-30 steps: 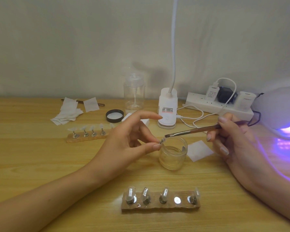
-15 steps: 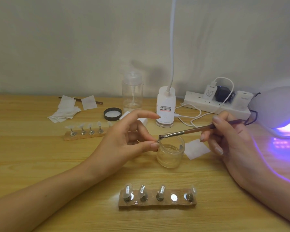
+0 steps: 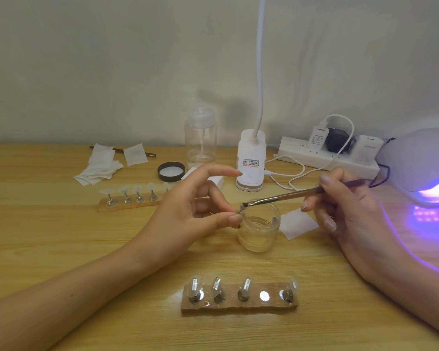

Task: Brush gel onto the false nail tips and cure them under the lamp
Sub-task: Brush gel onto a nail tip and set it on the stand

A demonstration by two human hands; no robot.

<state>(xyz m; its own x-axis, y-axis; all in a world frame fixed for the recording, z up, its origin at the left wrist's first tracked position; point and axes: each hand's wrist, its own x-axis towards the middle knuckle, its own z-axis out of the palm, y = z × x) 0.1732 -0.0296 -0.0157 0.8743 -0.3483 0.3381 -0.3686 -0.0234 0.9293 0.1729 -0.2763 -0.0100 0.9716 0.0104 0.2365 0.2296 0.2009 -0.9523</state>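
At your far left on the wooden table (image 3: pixel 48 249) lies a loose heap of white wipes (image 3: pixel 99 168); just in front of them sits the far stand (image 3: pixel 129 203), a wooden strip carrying a row of clear nail tips on metal pegs; its right end is hidden behind your left hand (image 3: pixel 195 211). Beyond that hand a black lid (image 3: pixel 171 171) lies hollow side up; a clear pump bottle (image 3: pixel 200 140) stands upright near the wall. Your left hand is raised off the table with the forefinger stretched out and free; the thumb and a lower finger pinch one small nail tip (image 3: pixel 239 211) on its peg, right at the left rim of the glass jar (image 3: pixel 259 229); the jar stands uncapped on the table. Nearest to you, the near stand (image 3: pixel 238 304) holds four upright tips; a bare metal disc shows in its fourth place from the left. The white desk lamp (image 3: pixel 251 160) stands behind the jar, its neck rising out of view. The brush (image 3: pixel 289 195) slants above the jar, its bristles touching the pinched tip; whether they carry gel is too small to tell. A paper square (image 3: pixel 298 222) lies just right of the jar; a power strip (image 3: pixel 327 158) runs along the wall behind it. Your right hand (image 3: pixel 347 211) grips the brush handle like a pen, fingers curled round it. At the far right the curing lamp (image 3: pixel 421 158) casts a violet glow onto the table.
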